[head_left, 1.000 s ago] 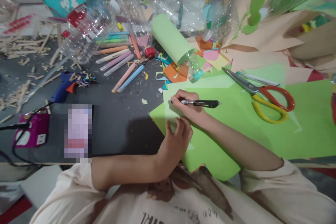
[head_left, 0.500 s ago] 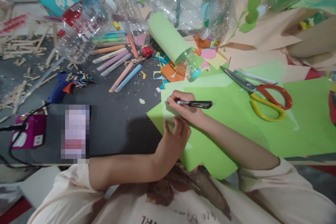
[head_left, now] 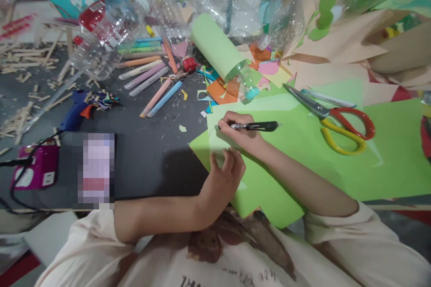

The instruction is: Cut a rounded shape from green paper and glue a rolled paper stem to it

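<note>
A black pen (head_left: 259, 126) is gripped in my right hand (head_left: 240, 132), its tip touching a pale green sheet (head_left: 217, 141) near the left edge. A thin curved line shows on that sheet beside the tip. My left hand (head_left: 225, 168) rests on the lower part of the pale sheet, fingers apart and slightly bent, holding nothing. Under both hands lie brighter green sheets (head_left: 289, 152). Scissors (head_left: 332, 119) with red and yellow handles lie on the paper to the right, next to a capped marker (head_left: 328, 97).
Markers (head_left: 146, 76) and a blue glue gun (head_left: 74, 110) lie to the left, above a phone (head_left: 97, 166) and a purple box (head_left: 37, 168). Plastic bottles (head_left: 222, 0), a green paper-wrapped bottle (head_left: 215, 45) and paper scraps (head_left: 224, 92) fill the back.
My right hand has shifted slightly up and to the right with the pen, and more of the curved line shows. My left hand has stayed in place.
</note>
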Tool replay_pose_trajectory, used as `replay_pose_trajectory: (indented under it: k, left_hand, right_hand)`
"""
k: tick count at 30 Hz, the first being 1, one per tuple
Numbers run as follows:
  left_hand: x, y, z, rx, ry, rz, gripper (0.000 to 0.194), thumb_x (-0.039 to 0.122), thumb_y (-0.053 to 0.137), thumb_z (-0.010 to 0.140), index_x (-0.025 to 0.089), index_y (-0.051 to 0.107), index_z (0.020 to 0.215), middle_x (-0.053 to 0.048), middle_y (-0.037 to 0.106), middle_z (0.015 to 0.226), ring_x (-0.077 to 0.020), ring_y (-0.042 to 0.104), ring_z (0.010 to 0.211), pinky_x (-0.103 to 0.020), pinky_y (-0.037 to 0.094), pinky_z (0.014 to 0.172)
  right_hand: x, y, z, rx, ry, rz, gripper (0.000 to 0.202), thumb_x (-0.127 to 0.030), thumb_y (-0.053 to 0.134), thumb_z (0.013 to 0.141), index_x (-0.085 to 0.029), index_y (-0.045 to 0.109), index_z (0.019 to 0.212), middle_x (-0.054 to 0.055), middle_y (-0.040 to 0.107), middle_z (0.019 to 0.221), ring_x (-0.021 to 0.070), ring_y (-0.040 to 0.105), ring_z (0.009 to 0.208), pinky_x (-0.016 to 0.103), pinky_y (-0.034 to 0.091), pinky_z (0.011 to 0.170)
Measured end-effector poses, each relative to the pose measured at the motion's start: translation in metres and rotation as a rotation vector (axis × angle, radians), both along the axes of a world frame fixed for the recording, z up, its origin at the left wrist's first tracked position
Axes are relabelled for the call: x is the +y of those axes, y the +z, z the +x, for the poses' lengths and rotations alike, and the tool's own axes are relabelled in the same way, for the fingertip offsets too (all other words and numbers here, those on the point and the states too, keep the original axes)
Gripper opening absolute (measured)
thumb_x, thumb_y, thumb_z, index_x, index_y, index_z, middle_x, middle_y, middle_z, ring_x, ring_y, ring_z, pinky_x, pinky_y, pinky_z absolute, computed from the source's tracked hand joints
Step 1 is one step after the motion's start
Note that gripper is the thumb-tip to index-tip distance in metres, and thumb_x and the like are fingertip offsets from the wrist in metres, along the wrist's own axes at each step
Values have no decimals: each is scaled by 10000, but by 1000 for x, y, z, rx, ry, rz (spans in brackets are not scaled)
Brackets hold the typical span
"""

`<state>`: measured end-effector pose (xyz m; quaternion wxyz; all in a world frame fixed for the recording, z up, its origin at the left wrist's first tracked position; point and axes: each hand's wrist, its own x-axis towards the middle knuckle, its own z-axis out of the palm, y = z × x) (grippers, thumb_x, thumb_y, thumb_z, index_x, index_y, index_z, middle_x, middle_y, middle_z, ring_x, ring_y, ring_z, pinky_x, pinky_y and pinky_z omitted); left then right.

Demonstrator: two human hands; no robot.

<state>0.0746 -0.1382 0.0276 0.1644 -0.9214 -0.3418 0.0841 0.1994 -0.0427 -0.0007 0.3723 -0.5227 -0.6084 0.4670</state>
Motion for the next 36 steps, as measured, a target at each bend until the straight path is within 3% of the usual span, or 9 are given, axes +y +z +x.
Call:
replay_pose_trajectory:
  k: [6, 12, 19, 25, 31, 36]
  left_hand:
    - [0, -1, 0, 13, -2, 13, 497, 8, 366, 882, 142, 631, 1281, -121, 658, 1223, -221, 645, 1091, -364, 625, 838]
    - [-1, -2, 0, 15, -2, 19, 498, 9, 373, 881, 150, 629, 1284, -118, 651, 1230, -222, 638, 1107, -357, 622, 844]
    - [0, -1, 0, 14, -8, 7, 473, 28, 376, 903, 134, 621, 1294, -142, 650, 1225, -228, 639, 1097, -371, 621, 836]
    - [0, -1, -1, 13, -6, -7, 468, 33, 372, 908, 120, 615, 1298, -150, 653, 1230, -236, 640, 1101, -383, 618, 841]
    - [1, 1, -1, 23, -20, 1, 470, 27, 360, 911, 122, 613, 1297, -133, 662, 1235, -230, 641, 1092, -380, 622, 833]
    - [1, 0, -2, 7, -22, 13, 475, 24, 355, 908, 120, 620, 1291, -130, 672, 1216, -230, 647, 1079, -379, 626, 824]
  right_hand:
    - [3, 4, 6, 0, -150, -22, 277, -285, 504, 753, -232, 341, 535, -53, 368, 512, 103, 355, 514, 274, 290, 529]
    - [4, 5, 4, 11, -66, -24, 286, -259, 535, 771, -224, 364, 544, -52, 391, 530, 100, 350, 529, 272, 310, 545]
    - [5, 4, 9, 11, -159, -50, 304, -209, 521, 758, -225, 327, 525, -63, 362, 505, 100, 353, 511, 272, 293, 546]
    - [5, 5, 9, 32, -97, -29, 310, -224, 555, 776, -217, 375, 524, -60, 402, 517, 98, 367, 528, 278, 306, 564]
    - [5, 7, 16, 28, -190, -92, 311, -139, 530, 748, -222, 348, 508, -69, 370, 490, 97, 367, 494, 275, 295, 543]
    - [5, 8, 17, 22, -162, -80, 317, -164, 559, 761, -219, 384, 502, -65, 406, 488, 98, 356, 495, 278, 304, 546]
